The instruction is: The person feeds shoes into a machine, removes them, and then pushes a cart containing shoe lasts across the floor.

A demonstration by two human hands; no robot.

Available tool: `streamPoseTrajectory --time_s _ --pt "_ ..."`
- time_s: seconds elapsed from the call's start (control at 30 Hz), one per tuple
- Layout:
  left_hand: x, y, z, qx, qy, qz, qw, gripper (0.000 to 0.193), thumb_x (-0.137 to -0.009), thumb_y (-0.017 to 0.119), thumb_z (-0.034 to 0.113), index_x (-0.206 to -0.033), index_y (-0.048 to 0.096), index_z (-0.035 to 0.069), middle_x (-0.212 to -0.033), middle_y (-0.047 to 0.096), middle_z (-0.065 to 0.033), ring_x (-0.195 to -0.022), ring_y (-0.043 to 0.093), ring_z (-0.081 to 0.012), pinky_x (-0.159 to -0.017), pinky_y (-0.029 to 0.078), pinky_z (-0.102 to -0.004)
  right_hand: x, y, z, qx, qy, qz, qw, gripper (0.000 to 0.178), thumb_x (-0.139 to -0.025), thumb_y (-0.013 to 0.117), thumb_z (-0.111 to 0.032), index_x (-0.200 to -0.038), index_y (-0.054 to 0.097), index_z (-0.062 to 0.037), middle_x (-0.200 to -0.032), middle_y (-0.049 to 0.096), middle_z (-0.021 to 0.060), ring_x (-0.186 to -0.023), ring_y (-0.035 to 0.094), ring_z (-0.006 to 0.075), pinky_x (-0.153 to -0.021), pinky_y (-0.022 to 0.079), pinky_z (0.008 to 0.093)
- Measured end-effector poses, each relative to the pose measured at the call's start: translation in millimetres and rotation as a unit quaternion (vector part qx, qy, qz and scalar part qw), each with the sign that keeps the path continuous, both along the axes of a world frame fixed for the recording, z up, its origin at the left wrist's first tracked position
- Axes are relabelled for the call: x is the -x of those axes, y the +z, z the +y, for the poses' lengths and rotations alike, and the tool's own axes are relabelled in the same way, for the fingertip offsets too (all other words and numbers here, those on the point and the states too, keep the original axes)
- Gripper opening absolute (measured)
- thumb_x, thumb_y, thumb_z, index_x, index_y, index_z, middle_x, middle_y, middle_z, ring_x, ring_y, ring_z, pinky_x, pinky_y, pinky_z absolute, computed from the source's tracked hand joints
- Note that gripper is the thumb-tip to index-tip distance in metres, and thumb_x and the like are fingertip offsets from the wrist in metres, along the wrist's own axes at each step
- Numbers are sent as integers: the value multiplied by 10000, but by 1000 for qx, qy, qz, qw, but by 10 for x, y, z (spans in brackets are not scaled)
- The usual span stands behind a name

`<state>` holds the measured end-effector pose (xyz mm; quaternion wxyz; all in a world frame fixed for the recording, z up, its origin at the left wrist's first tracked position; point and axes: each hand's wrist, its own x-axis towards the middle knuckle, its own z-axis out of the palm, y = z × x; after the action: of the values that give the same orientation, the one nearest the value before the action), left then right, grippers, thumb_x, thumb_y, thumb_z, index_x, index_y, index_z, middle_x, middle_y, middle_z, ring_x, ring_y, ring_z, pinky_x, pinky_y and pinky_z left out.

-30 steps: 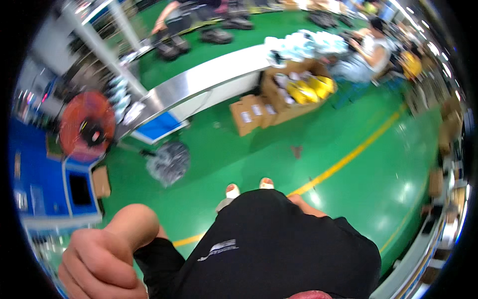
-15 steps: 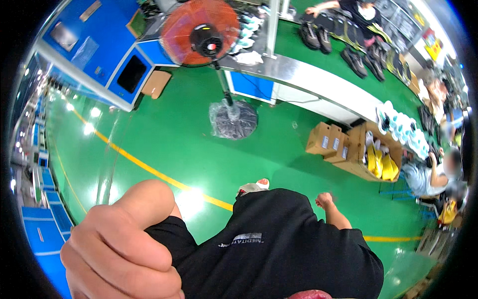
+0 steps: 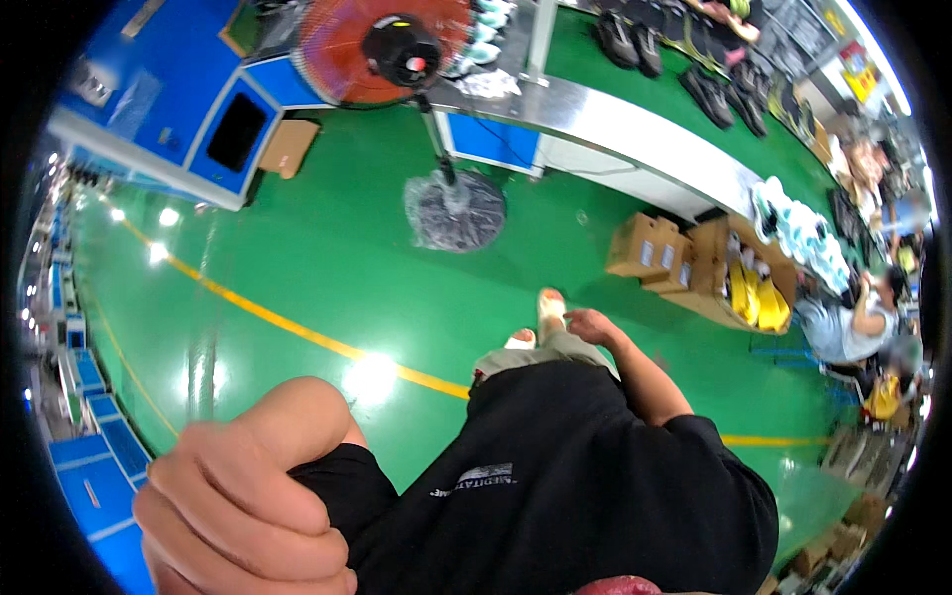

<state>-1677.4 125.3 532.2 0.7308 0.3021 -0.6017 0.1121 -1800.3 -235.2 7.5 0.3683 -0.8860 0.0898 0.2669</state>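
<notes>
Close in front of my view at the lower left, my left hand is raised with its fingers curled into a closed shape. Its palm side is hidden, so anything inside cannot be made out. My right hand hangs low and forward of my body, beside my light trousers. Its fingers are loosely apart, and I see nothing in them. A black T-shirt covers my torso. Two light open-toed shoes show on the green floor.
Ahead stands a pedestal fan on a plastic-wrapped base. A metal-topped bench curves to the right, with cartons and a box of yellow items below it. Blue cabinets stand left. A person sits far right.
My right hand has swung forward and inward from my side to near my trousers. My feet and trousers show more now. The surroundings have shifted slightly up and left; my left hand stays curled.
</notes>
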Motion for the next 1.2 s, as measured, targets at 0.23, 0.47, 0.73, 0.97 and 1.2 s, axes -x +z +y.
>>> streamPoseTrajectory --time_s 0.23,0.47,0.73,0.97,1.2 --pt "-511 52 -742 -176 -197 147 953 29 -914 575 126 -893 581 106 -630 670 -86 -481 563 -174 -470 390 -290 1506 -1264 -909 9 -413 225 882 161 -846 556 -118 -871 668 -6 -711 666 135 -600 652 234 -558 524 359" --pt "-822 128 -1629 -239 -399 99 879 82 -922 551 108 -843 538 87 -630 634 -137 -467 526 -209 -456 372 -318 1934 -997 -589 -111 -624 227 740 158 -860 551 -66 -739 620 8 -632 617 154 -525 608 254 -487 505 415" --pt "-869 351 -2321 -316 -586 50 744 150 -931 524 87 -786 490 66 -630 592 -195 -450 483 -249 -441 352 -349 1098 -1374 -174 -16 -414 148 898 303 -854 579 -312 -857 714 -42 -989 716 197 -878 707 329 -739 557 422" --pt "-726 408 -2509 -370 -646 34 667 210 -939 500 69 -737 447 47 -630 556 -246 -436 445 -283 -427 335 -376 803 -1456 -359 76 -298 61 949 331 -802 607 -295 -985 731 -49 -1047 725 173 -959 696 346 -805 547 430" --pt "-521 368 -2592 -399 -669 52 625 272 -943 478 52 -684 396 37 -627 522 -291 -419 400 -307 -411 308 -397 1495 -1143 -318 -226 -700 65 675 56 -846 565 -47 -841 619 -37 -667 574 76 -488 509 166 -417 372 325"
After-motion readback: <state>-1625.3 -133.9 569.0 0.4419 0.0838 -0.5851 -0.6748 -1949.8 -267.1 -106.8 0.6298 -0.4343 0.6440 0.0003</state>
